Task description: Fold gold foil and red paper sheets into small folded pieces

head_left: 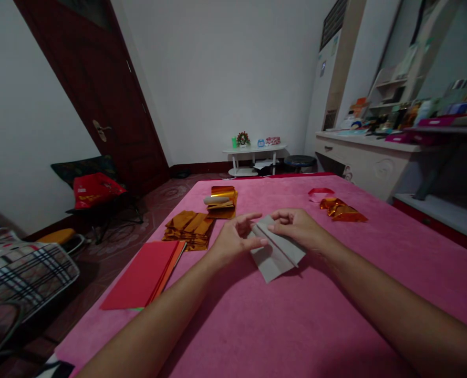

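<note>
So the left hand (233, 237) and right hand (296, 226) are both pinching a pale grey, creased paper sheet (273, 260) around its far end, thumbs on top. Fingers behind it are mostly hidden. Sheet's well in from the side edges of the pink cloth-covered bench (296, 325); can't tell if its lowest corner touches down. Forearms angle inward, elbows cut off. The left one overlaps a red paper stack (138, 273) by the left edge. Most of the near edge is out of frame.
</note>
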The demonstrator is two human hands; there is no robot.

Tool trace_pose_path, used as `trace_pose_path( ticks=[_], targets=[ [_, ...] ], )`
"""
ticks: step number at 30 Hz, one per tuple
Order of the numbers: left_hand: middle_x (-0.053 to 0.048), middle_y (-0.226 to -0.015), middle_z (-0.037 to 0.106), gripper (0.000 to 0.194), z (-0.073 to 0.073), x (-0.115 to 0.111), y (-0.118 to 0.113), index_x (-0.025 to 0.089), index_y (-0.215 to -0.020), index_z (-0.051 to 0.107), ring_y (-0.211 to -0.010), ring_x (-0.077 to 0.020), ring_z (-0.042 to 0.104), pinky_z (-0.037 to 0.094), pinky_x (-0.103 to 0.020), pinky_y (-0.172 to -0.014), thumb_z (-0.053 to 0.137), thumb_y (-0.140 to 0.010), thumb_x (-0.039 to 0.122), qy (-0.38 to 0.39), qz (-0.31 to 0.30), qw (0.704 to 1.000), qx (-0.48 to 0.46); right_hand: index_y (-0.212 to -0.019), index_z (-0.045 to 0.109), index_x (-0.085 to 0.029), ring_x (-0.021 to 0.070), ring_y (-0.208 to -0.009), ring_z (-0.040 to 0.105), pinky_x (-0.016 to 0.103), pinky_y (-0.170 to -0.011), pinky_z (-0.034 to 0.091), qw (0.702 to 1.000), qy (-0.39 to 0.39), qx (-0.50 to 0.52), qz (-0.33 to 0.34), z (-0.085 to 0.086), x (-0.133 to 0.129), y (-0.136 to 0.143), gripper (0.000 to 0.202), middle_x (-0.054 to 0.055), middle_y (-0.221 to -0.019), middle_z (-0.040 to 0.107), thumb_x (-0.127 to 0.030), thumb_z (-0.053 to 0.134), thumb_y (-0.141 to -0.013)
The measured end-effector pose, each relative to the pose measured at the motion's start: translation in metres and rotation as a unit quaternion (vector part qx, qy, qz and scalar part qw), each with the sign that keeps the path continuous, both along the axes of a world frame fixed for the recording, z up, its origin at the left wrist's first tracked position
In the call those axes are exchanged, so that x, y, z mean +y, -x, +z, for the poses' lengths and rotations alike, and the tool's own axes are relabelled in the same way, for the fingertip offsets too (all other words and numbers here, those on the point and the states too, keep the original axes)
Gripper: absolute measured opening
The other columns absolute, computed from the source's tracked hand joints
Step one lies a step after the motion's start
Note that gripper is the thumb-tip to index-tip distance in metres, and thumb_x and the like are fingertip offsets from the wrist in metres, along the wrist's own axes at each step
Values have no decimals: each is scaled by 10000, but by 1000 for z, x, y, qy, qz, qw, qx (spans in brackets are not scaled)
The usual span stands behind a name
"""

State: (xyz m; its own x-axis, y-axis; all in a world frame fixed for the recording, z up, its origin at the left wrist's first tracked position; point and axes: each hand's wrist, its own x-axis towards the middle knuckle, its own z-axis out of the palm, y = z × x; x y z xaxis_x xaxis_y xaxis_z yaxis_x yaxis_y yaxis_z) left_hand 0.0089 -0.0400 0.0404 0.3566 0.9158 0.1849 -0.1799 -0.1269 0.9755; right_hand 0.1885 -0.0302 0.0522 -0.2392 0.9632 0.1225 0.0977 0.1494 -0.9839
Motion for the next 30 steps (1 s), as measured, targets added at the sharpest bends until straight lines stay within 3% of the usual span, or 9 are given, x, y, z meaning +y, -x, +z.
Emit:
trace_pose_path(
  ticks=[5, 8, 12, 22, 30],
  targets=[
    [-37, -709, 671, 247, 0, -2, -3, 118, -754, 682, -569, -106, 569, 430, -210, -550, 782, -583, 265, -21, 89, 996, 15, -763, 633, -160, 115, -486, 532, 221, -451, 380, 999, 16, 48, -2, 9, -6, 7, 303, 12, -616, 635, -414, 714, -621],
    [-27, -659, 661, 239, -1, -1, 0, 123, -701, 657, -530, -108, 558, 421, -214, -526, 768, -598, 308, -17, 142, 990, 6, -738, 642, -161, 107, -485, 513, 214, -435, 365, 998, 4, 51, 20, 12, -9, 7, 313, 16, -606, 621, -467, 664, -675],
    [-21, -643, 651, 264, 0, 1, 2, 126, -716, 654, -532, -106, 544, 397, -209, -522, 757, -603, 342, 10, 181, 983, -16, -768, 663, -147, 125, -558, 555, 214, -474, 401, 999, -33, 5, 14, 6, -4, 3, 296, 24, -676, 648, -371, 744, -593],
    [12, -544, 525, 290, -8, 6, 6, 113, -600, 611, -482, -67, 415, 302, -202, -494, 714, -642, 380, 21, 174, 985, 0, -690, 638, -170, 148, -539, 578, 252, -499, 428, 995, -29, 67, -64, -1, 8, -3, 239, 15, -642, 657, -322, 757, -549],
    [34, -453, 434, 361, -13, 12, 11, 144, -467, 499, -430, -64, 354, 249, -210, -463, 638, -682, 398, -10, 162, 984, 73, -802, 637, -167, 131, -503, 550, 240, -474, 392, 995, -20, 38, -93, -4, 11, -7, 267, -3, -614, 635, -282, 706, -570]
  ],
)
